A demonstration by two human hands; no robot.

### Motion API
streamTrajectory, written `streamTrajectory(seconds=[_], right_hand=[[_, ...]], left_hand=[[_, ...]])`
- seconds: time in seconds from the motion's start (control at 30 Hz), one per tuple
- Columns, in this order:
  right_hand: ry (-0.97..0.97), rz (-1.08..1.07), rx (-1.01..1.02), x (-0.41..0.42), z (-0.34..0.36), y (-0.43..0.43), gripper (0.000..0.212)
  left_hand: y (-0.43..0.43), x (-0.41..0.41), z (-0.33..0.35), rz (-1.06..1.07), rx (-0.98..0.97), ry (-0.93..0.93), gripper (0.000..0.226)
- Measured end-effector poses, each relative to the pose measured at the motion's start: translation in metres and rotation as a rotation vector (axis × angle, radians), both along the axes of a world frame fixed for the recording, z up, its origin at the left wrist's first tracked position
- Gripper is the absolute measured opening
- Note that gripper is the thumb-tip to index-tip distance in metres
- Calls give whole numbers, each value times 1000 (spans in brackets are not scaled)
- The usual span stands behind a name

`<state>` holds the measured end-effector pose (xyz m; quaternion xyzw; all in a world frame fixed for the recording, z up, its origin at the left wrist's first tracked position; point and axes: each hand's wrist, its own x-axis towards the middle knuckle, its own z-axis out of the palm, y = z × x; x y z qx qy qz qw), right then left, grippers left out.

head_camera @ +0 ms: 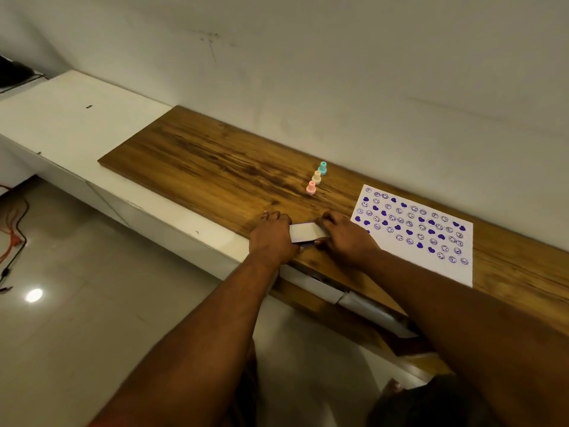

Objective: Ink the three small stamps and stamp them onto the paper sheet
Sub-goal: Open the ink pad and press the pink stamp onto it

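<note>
Three small stamps stand upright in a short row on the wooden board: a pink stamp (311, 188) nearest me, a cream stamp (316, 177) behind it, a teal stamp (322, 168) farthest. To their right lies a white paper sheet (414, 234) covered with several purple smiley and heart prints. Near the board's front edge, my left hand (272, 238) and my right hand (346, 238) both grip a flat white ink pad case (306, 232) from opposite ends. Its lid looks closed or nearly so; the inked surface is not visible.
The wooden board (215, 167) rests on a white counter (70, 118) against a white wall. White boxes (354, 298) sit on a shelf under the board's front edge. Cables (12, 238) trail over the tiled floor at left.
</note>
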<state>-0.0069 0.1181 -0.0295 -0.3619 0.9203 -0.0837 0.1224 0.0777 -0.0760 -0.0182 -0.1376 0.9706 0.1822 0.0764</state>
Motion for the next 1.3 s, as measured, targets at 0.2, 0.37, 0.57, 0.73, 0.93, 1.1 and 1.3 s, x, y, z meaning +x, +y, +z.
streamTrajectory(seconds=[0.2,0.37,0.57,0.73,0.93,1.1,1.3], right_hand=[[-152,59,-46,-23,13,-4,48],[-262,-31,-183,-39,17,-13,29],[-321,-190,-247,-53,8,-30,34],[-244,-247,-302,-54,-3,-37,53],[-139,-244,-311,-54,-10,-38,56],[-103,-210,-299,-54,-8,-39,58],[-61,-194,-220,-56,-7,-40,61]], left_hand=[[-5,-4,-3,5,-42,-27,88],[-7,-5,-6,0,-70,-36,97],[-8,-8,-8,-5,-85,-60,113],[-7,-7,-8,19,-71,-49,117],[-7,-7,-9,36,-47,-38,117],[-6,-7,-9,51,-25,-34,113],[-6,-7,-7,42,-46,-58,113]])
